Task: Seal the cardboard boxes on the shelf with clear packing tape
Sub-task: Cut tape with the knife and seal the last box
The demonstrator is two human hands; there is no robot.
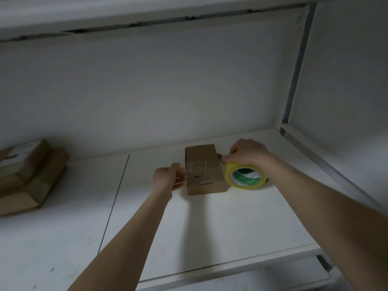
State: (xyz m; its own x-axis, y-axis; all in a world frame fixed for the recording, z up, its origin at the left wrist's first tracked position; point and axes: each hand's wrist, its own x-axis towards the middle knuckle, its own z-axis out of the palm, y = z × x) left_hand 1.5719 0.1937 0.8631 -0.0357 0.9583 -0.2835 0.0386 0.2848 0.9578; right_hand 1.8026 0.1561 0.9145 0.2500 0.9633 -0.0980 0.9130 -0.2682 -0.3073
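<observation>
Far L on shelf: stack of cardboard boxes, prob. awaiting tape. L hand is against the L side of the small cardboard box mid-shelf, likely pinning the tape end; fingers blurred, can't tell if curled. A clear tape strip spans the box top. R hand has fingers clamped on the yellow tape roll just R of the box, prob. to hold the strip taut.

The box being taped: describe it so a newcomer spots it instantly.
On the white shelf, look centre, near the back. The small cardboard box sits between the left hand and the yellow tape roll in the right hand. Unlike the stacked boxes far left, it stands alone.
</observation>
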